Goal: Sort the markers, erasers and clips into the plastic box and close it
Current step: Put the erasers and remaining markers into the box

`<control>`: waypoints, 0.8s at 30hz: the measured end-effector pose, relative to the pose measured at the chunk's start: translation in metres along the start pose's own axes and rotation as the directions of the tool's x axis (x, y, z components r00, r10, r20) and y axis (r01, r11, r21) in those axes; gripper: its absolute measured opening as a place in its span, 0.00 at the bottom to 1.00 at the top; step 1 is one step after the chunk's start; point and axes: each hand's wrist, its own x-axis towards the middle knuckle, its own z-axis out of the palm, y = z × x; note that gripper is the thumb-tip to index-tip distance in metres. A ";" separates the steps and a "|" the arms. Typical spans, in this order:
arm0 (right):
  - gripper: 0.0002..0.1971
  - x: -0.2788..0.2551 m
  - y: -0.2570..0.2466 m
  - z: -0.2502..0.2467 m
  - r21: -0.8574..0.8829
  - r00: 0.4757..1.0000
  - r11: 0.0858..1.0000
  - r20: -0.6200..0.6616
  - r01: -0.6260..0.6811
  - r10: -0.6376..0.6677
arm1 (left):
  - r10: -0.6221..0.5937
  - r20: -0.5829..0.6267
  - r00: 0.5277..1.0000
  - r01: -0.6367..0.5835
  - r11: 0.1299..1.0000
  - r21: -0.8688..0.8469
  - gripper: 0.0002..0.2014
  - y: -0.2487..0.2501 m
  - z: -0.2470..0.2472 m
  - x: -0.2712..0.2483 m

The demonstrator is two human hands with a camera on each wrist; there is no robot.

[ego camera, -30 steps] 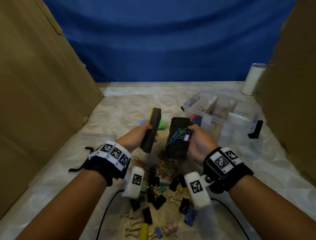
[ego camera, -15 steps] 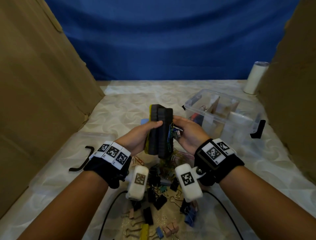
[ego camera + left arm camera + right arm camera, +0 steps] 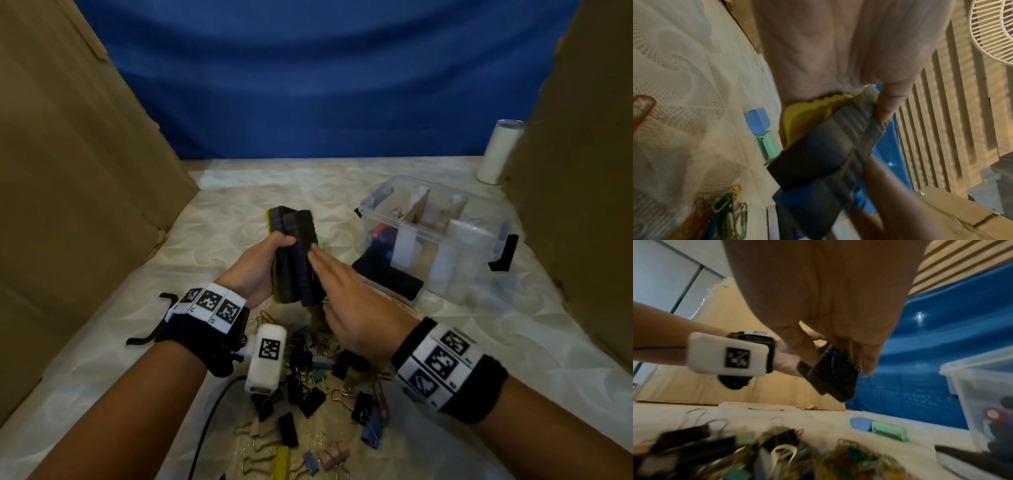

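Note:
Two dark whiteboard erasers, one with a yellow back, stand upright pressed together above the table. My left hand grips the pair from the left, thumb on the front. My right hand lies flat against the stack's right face, fingers straight. In the left wrist view the erasers fill the middle under my thumb. Paper clips cling to the eraser face beneath my right fingers. The clear plastic box stands open to the right, with dividers and markers inside.
A third dark eraser lies against the box's front. Binder clips and paper clips are heaped under my wrists. Small blue and green blocks lie beyond the stack. Cardboard walls stand on both sides; a white cylinder is far right.
My right hand brought its eraser over against the one in my left hand. The left hand now grips both, and the right hand has let go and flattened against the stack.

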 end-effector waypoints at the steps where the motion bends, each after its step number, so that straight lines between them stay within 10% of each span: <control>1: 0.37 -0.007 0.001 0.006 -0.029 0.998 1.000 0.057 -0.002 0.004 | -0.005 -0.022 1.000 0.005 1.000 -0.012 0.20 0.000 0.000 0.001; 5: 0.28 -0.017 0.015 0.011 -0.118 0.964 0.991 0.249 -0.062 0.090 | -0.037 -0.045 0.998 0.035 0.998 -0.061 0.20 -0.004 -0.001 0.001; 11: 0.32 0.006 0.008 -0.007 0.029 0.997 0.998 -0.037 -0.061 0.062 | -0.035 -0.027 0.999 0.034 0.999 -0.023 0.22 -0.004 0.006 -0.004; 15: 0.40 0.007 -0.001 0.001 -0.046 0.988 0.995 0.130 -0.084 0.089 | -0.029 -0.060 0.998 0.028 0.999 -0.024 0.21 0.000 0.006 -0.004; 20: 0.22 -0.007 0.022 0.005 -0.094 0.941 0.990 0.313 -0.106 0.131 | -0.033 -0.116 0.993 0.025 0.997 -0.069 0.19 -0.002 -0.006 -0.006; 24: 0.18 0.021 0.064 -0.011 -0.163 0.924 0.924 0.113 -0.346 0.366 | -0.041 -0.155 0.987 0.036 0.999 -0.037 0.18 -0.008 -0.008 -0.007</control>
